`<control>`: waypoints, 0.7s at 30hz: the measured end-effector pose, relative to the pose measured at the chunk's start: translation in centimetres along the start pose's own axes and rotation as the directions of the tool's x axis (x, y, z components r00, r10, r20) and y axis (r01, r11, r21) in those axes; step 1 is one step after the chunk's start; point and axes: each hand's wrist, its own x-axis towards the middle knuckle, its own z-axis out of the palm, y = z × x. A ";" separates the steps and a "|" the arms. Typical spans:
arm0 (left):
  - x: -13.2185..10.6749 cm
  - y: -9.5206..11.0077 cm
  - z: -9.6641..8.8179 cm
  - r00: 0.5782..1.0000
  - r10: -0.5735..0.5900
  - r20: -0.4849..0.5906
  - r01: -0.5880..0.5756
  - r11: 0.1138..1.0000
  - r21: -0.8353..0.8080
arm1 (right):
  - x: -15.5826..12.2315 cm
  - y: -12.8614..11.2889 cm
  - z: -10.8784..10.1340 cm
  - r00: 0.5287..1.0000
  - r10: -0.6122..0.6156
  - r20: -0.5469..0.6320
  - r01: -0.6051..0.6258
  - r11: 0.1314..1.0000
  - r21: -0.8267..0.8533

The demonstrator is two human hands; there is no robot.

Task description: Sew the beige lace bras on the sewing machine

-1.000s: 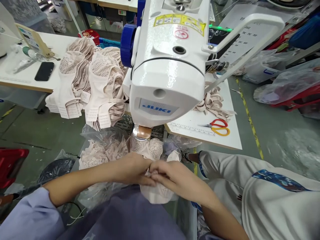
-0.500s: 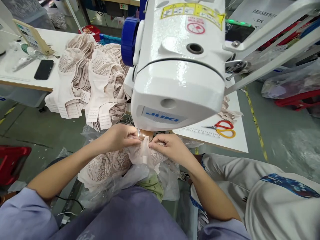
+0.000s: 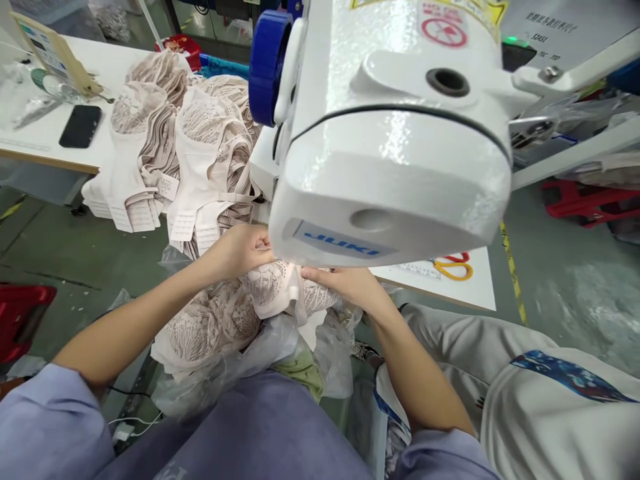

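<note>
See a lacy bra [image 3: 267,288], right by the sewing machine [image 3: 390,180]: likely light, floppy, easy to snag (so best to pinch its plain edges). Find its top pinched in left hand [image 3: 246,251] and right hand [image 3: 350,285].

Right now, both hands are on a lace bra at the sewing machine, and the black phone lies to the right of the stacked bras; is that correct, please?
Not quite: the head view shows the black phone lying to the left of the stacked bras. The left hand and right hand are indeed on a lace bra at the sewing machine.
</note>
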 end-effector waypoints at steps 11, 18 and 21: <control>0.7 -0.2 -0.3 0.997 0.056 0.053 -0.054 0.998 -0.041 | 0.6 0.3 -0.3 1.000 -0.013 -0.019 0.013 1.000 -0.014; 0.6 -0.3 -0.3 0.998 0.041 0.041 -0.041 0.999 0.001 | 0.8 1.7 0.0 0.999 -0.018 -0.041 0.019 1.000 0.009; 0.5 -0.7 -0.5 0.999 0.042 0.021 -0.042 0.999 0.016 | 0.9 1.9 0.1 0.998 -0.027 -0.054 0.030 0.998 0.061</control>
